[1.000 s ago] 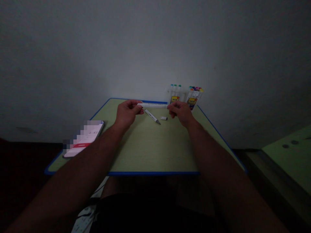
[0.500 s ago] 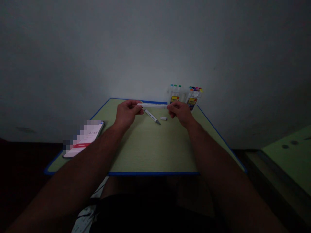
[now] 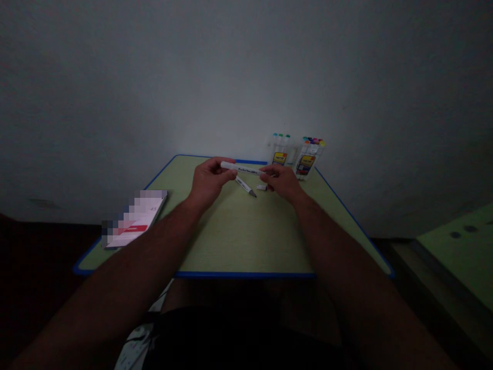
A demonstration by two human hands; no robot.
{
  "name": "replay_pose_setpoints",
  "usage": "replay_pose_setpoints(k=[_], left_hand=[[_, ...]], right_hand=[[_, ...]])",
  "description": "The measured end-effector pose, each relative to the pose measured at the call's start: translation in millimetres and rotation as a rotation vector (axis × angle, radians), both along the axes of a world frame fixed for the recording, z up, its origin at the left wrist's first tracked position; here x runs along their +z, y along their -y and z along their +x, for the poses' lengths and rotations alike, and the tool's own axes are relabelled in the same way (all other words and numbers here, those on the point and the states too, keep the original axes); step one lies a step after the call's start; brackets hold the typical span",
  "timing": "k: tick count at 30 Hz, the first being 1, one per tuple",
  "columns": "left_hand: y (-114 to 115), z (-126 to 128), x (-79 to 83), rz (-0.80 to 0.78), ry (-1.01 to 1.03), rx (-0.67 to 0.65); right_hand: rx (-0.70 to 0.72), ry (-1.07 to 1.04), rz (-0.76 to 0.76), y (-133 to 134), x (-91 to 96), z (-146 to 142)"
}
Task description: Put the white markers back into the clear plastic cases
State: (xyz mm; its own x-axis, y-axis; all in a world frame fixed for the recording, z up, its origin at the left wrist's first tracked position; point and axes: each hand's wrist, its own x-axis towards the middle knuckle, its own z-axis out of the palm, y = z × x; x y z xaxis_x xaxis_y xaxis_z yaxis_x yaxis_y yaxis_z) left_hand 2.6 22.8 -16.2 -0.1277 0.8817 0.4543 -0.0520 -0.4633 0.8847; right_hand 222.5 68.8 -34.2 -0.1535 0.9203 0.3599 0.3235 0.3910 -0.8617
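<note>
Between my two hands, a white marker (image 3: 246,169) with dark lettering is held level above the far part of the table. My left hand (image 3: 210,180) pinches it near its left end, which sticks out past the fingers. The fingers of my right hand (image 3: 283,181) are closed on its right end and hide that end. Just below lies a second white marker (image 3: 245,187), uncapped, its grey tip pointing toward the lower right; my left thumb overlaps its upper end. A loose white cap (image 3: 261,187) rests on the table beside my right fingers.
Two clear cases of markers, one left (image 3: 280,151) and one right (image 3: 307,160), stand at the back right by the wall. A phone (image 3: 133,226) with a lit, partly blurred screen lies at the left edge of the blue-rimmed table (image 3: 246,241).
My left hand has slid a little to the right along the held marker, leaving its left end bare. The marker has turned so its lettering shows, and its right side tips slightly lower.
</note>
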Motion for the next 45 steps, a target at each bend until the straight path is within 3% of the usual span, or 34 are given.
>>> replay_pose_setpoints(k=[9,14,17,24,45], left_hand=[[-3,-1,0.1,0.229,-0.131,0.127],[-4,-2,-6.1,0.349,-0.36,0.28],[-5,-4,-9.2,0.426,-0.473,0.302],[-6,-6,-10.9,0.443,-0.684,0.3],[-2,-4,-14.9,0.448,-0.778,0.192]], right_hand=[[-0.152,0.174,0.165,5,4.3,-4],[-0.11,0.095,0.16,13,10.5,-11],[-0.029,0.013,0.131,19,15.6,-16],[0.148,-0.162,0.064,30,25.0,-25],[0.21,-0.135,-0.015,34,28.5,-26]])
